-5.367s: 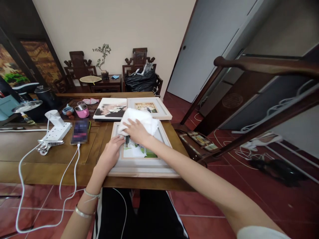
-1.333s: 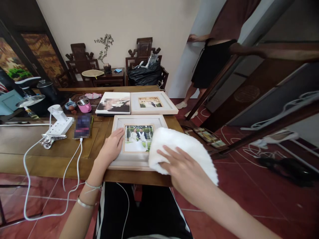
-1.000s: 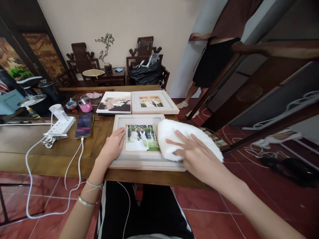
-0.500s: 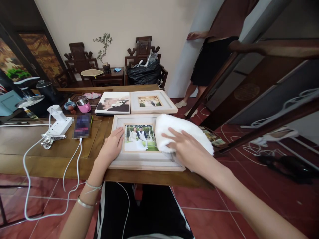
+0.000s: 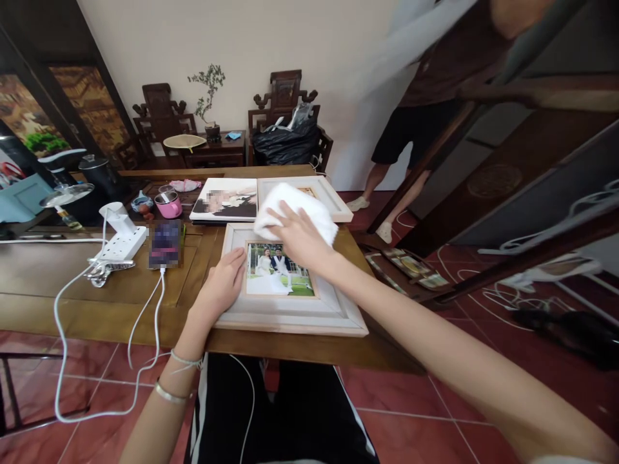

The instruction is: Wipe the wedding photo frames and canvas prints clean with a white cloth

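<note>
A pale wooden picture frame (image 5: 290,322) with a photo (image 5: 280,274) of two people in wedding clothes lies flat at the front edge of the table. My left hand (image 5: 225,280) holds its left side, fingers laid over the rim. My right hand (image 5: 300,235) presses a folded white fluffy cloth (image 5: 319,216) onto the far side of the frame, fingers spread on top. The cloth covers part of the far rim and of a second framed picture (image 5: 338,200) behind it. Beside that one lies a black-and-white photo print (image 5: 242,203).
On the table's left are a phone (image 5: 164,243) with a charging cable, a white power strip (image 5: 120,248) and a pink mug (image 5: 168,204). Behind stand wooden chairs (image 5: 285,93). A person (image 5: 420,122) stands at the right, near a wooden chair back (image 5: 493,174).
My right hand has moved the cloth from the frame's right side up and left to its far side. My left hand keeps its place. The person behind has shifted.
</note>
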A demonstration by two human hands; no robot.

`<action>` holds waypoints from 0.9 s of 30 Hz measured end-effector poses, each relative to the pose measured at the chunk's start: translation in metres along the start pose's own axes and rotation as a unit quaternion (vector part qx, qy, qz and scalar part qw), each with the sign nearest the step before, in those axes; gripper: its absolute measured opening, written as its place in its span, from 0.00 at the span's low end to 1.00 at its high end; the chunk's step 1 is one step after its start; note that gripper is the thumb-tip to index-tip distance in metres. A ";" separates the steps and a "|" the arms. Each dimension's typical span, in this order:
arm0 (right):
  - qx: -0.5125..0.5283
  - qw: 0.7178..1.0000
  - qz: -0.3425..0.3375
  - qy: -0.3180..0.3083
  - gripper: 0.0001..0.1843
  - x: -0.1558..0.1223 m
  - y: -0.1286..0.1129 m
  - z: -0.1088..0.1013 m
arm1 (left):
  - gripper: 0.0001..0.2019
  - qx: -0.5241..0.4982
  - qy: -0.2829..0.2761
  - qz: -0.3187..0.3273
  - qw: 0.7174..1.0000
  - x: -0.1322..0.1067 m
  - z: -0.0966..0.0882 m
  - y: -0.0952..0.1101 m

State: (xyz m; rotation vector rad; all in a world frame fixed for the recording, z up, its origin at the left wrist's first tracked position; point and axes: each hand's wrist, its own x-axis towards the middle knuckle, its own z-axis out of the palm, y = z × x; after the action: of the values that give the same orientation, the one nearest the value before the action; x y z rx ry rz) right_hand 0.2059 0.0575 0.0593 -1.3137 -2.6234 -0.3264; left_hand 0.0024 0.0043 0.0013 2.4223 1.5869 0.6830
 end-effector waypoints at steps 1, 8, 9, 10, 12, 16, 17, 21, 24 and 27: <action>-0.010 1.000 -0.026 -0.002 0.32 0.015 -0.006 0.008 | 0.19 0.001 -0.001 -0.001 1.000 0.000 0.000 0.000; -0.020 0.996 -0.071 -0.039 0.21 0.041 -0.030 0.020 | 0.20 -0.007 -0.005 0.000 1.000 0.000 -0.001 0.002; -0.021 0.997 -0.058 -0.044 0.22 0.036 -0.024 0.019 | 0.20 -0.010 -0.003 -0.001 1.000 0.000 -0.001 0.001; -0.022 0.998 -0.044 -0.050 0.23 0.030 -0.016 0.017 | 0.20 -0.012 0.000 -0.003 1.000 -0.001 -0.001 0.001; -0.025 0.997 -0.016 -0.065 0.24 0.013 0.006 0.014 | 0.19 -0.017 0.002 -0.007 1.000 -0.002 0.000 0.000; -0.050 0.994 0.045 -0.084 0.25 -0.025 0.052 0.008 | 0.19 -0.022 0.004 -0.012 1.000 -0.002 0.002 -0.001; -0.056 0.993 0.057 -0.087 0.26 -0.034 0.059 0.007 | 0.19 -0.022 0.004 -0.012 1.000 -0.002 0.002 -0.002; -0.043 0.993 0.031 -0.109 0.27 -0.069 0.059 -0.003 | 0.20 -0.019 0.001 -0.015 1.000 -0.001 0.002 -0.003; -0.023 0.992 0.016 -0.123 0.28 -0.094 0.038 -0.015 | 0.20 -0.014 0.001 -0.017 1.000 -0.001 0.001 -0.002; 0.028 0.990 0.002 -0.136 0.28 -0.124 0.016 -0.034 | 0.20 -0.009 0.002 -0.020 1.000 -0.002 0.000 0.001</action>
State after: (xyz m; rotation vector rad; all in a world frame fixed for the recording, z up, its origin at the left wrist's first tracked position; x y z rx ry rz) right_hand 0.2942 -0.0373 0.0610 -1.4362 -2.8246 -0.0734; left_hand 0.0026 0.0021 0.0017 2.3704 1.6189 0.6917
